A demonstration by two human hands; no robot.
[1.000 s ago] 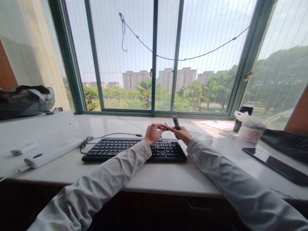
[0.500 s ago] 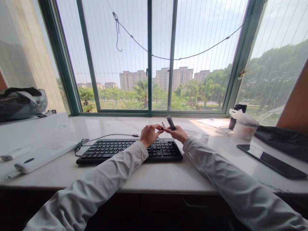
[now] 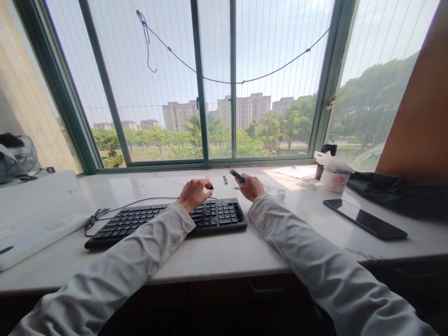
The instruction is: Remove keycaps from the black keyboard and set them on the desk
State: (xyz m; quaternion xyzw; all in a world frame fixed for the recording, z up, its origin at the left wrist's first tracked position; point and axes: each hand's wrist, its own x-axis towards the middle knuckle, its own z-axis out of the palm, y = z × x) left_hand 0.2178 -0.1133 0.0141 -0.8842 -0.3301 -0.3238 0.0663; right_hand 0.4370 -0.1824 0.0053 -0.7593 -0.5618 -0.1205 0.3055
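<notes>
My left hand (image 3: 193,195) hovers over the black keyboard (image 3: 224,228), closed in a pinch on a small black keycap (image 3: 211,187). Beyond the keyboard's right end, my right hand (image 3: 252,187) is closed around a dark elongated tool (image 3: 237,175) that points up and to the left; its exact kind is unclear. Between the hands, further back on the table, lies a short row of small keycaps (image 3: 225,179). Some key spots at the upper right of the keyboard look bare. A bit of blue shows beneath my right fingers.
At the right a phone (image 3: 364,218) lies near a bagged cup (image 3: 334,179), a dark bottle (image 3: 320,170) and black cloth (image 3: 385,191). A white box (image 3: 38,198) stands left, beside the coiled keyboard cable (image 3: 93,220). The window (image 3: 168,164) closes off the back.
My hands, close together before, are now apart: the left has drawn back leftward with the keycap. The tool tilts lower. The small keycaps on the table show freely. The view has swung right.
</notes>
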